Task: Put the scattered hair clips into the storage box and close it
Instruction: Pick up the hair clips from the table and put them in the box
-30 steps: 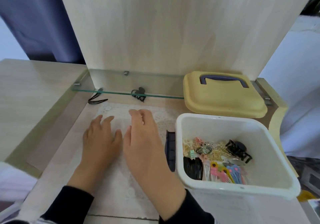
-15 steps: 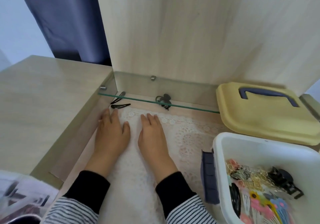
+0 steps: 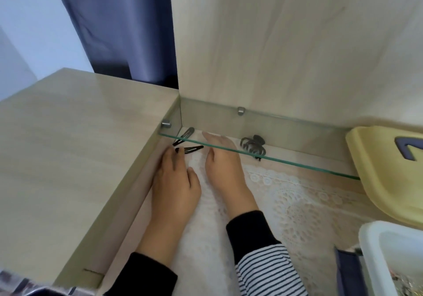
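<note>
Two black snap clips lie at the back left of the recess: one (image 3: 194, 149) on the lace mat, one (image 3: 185, 135) partly under the glass shelf. My left hand (image 3: 176, 181) lies flat, its fingertips touching the nearer snap clip. My right hand (image 3: 223, 165) lies flat beside it, fingers reaching under the glass, holding nothing. A black claw clip (image 3: 253, 146) sits to the right of my right hand, under the glass edge. The white storage box (image 3: 375, 245) is at the lower right, its yellow lid (image 3: 386, 181) lying off it behind.
A glass shelf (image 3: 297, 161) spans the recess just above the clips, on metal pegs. A raised wooden desktop (image 3: 68, 146) walls the left side and a wooden panel (image 3: 297, 43) the back. A white lace mat (image 3: 297, 204) covers the recess floor.
Both hands have slid forward to the back left corner. The left fingertips now reach the snap clip and the right fingers are under the glass. The view has shifted left, leaving the box mostly out of frame.
</note>
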Motion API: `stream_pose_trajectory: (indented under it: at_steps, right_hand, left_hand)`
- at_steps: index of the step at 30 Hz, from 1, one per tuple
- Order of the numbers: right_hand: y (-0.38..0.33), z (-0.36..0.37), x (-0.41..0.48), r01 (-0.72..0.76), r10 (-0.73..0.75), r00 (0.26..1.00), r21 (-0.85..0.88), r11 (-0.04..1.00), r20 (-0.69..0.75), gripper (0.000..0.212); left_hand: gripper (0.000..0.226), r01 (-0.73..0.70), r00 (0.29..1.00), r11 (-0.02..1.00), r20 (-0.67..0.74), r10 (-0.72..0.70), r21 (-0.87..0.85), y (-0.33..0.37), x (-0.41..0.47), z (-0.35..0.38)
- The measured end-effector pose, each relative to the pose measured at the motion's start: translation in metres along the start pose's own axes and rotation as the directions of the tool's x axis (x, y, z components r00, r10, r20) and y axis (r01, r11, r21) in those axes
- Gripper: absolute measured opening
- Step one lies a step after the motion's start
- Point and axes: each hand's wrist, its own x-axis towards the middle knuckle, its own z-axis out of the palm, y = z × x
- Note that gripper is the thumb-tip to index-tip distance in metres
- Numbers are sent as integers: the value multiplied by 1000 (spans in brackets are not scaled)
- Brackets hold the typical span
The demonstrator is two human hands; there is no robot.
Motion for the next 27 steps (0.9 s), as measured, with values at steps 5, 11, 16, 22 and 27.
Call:
stream_pose_trajectory:
  at_steps: [5,11,16,22,27]
  right_hand:
    - [-6,6,19,41,-19,990,-157,987,137,53]
    - [-10,7,37,-21,82,958,-216,976,275,59]
    - [-11,9,40,-49,111,947,-206,977,301,59]
    - [-11,6,40,-75,115,949,-143,987,293,51]
    - [-14,6,39,-70,104,948,-123,990,301,51]
  left_hand:
    - [56,4,1000,999,-9,-3,48,0,1,3]
    - [52,-2,998,1000,-56,1,-19,-2,3,3]
    - [44,-10,995,997,-96,3,-79,-2,3,0]
    - [40,-39,994,985,-108,21,-167,-5,2,-1]
    - [33,-42,993,976,-119,17,-211,-5,3,-3]
